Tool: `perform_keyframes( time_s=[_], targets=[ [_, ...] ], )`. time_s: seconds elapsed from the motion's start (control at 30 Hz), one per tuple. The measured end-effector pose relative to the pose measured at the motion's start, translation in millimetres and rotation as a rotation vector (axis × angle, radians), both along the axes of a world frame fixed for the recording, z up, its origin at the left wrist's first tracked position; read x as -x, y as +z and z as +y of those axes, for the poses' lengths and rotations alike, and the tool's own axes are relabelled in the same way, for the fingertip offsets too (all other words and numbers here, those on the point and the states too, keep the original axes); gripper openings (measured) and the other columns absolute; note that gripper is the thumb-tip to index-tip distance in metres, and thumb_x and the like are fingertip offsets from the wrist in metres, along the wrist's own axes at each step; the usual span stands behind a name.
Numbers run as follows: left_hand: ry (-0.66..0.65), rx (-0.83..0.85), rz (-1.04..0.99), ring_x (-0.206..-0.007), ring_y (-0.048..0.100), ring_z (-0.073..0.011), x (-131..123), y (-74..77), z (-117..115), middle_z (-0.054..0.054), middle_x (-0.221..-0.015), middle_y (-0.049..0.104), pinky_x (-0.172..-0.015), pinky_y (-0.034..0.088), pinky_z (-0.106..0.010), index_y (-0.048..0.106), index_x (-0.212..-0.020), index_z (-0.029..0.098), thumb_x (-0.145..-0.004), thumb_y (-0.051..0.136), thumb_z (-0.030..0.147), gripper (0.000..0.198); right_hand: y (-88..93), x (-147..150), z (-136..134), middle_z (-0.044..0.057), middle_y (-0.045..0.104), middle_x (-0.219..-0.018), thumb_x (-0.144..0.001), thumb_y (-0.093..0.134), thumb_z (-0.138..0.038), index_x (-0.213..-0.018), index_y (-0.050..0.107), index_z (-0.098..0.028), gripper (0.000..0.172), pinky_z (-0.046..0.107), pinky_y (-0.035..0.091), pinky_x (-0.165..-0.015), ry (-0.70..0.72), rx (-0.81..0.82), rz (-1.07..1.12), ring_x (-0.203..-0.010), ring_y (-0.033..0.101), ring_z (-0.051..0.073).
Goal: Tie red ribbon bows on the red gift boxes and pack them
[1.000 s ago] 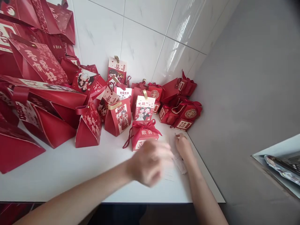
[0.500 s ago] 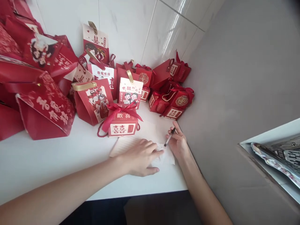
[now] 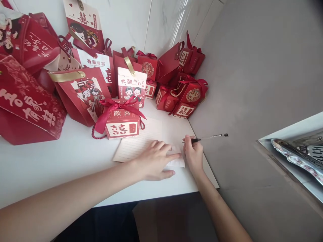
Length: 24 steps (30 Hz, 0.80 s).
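Note:
My left hand [image 3: 157, 161] lies flat on a small white slip of paper [image 3: 178, 162], its fingers spread. Beneath it is a lined sheet of paper [image 3: 136, 148] on the white table [image 3: 83, 171]. A few small dark marks show on the slip near my fingertips. Just right of the slip, my right hand [image 3: 193, 153] grips a pen [image 3: 210, 137] between thumb and fingers. The pen's clear barrel points right, towards the grey wall. A red gift box with a ribbon bow [image 3: 122, 124] sits at the lined sheet's upper left edge.
Several red gift boxes [image 3: 85, 94] crowd the left and back of the table. A cluster of small ribboned boxes [image 3: 186, 97] stands in the back right corner. A grey wall [image 3: 242, 84] closes off the right side, with a shelf niche holding shiny packages [image 3: 300, 161].
My right hand has turned over and closed more around the pen, which now points right instead of down-left at the paper. My left hand stays on the slip. The view has shifted.

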<state>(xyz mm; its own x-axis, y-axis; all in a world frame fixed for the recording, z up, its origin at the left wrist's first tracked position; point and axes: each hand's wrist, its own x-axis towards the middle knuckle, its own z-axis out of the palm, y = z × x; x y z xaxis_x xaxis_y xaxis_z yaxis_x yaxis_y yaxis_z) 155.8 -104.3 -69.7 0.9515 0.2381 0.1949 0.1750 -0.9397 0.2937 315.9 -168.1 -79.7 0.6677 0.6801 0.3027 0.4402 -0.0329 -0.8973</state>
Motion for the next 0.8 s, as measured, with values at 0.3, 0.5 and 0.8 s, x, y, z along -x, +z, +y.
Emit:
perform_keyframes(
  time_s=[0.3,0.5,0.8],
  targets=[
    [0.014,0.065,0.017,-0.132,0.027,-0.0331,-1,-9.8,-4,-0.007,-0.146,0.034,-0.107,0.014,-0.055,0.046,-0.130,0.023,-0.082,0.051,0.048,0.054,5.6,6,-5,-0.006,0.046,-0.045,-0.072,0.062,-0.045,-0.059,0.041,-0.021,0.034,0.023,0.036,-0.045,-0.132,0.029,-0.084,-0.042,0.044,0.010],
    [0.044,0.118,0.050,-0.137,0.022,-0.0308,-4,-11.9,-5,-0.009,-0.146,0.034,-0.111,0.003,-0.054,0.038,-0.136,0.018,-0.082,0.048,0.051,0.064,8.0,5,2,-0.006,0.044,-0.042,-0.069,0.057,-0.035,-0.049,0.039,-0.021,0.030,0.023,0.032,-0.043,-0.102,0.213,-0.177,-0.042,0.039,0.010],
    [0.058,0.135,0.032,-0.136,0.024,-0.0319,-4,-11.1,-5,-0.006,-0.145,0.037,-0.110,0.005,-0.057,0.040,-0.134,0.024,-0.079,0.052,0.051,0.062,4.3,3,3,-0.006,0.044,-0.041,-0.067,0.060,-0.040,-0.049,0.039,-0.020,0.033,0.021,0.029,-0.041,-0.002,0.267,-0.207,-0.041,0.036,0.009]
  ],
)
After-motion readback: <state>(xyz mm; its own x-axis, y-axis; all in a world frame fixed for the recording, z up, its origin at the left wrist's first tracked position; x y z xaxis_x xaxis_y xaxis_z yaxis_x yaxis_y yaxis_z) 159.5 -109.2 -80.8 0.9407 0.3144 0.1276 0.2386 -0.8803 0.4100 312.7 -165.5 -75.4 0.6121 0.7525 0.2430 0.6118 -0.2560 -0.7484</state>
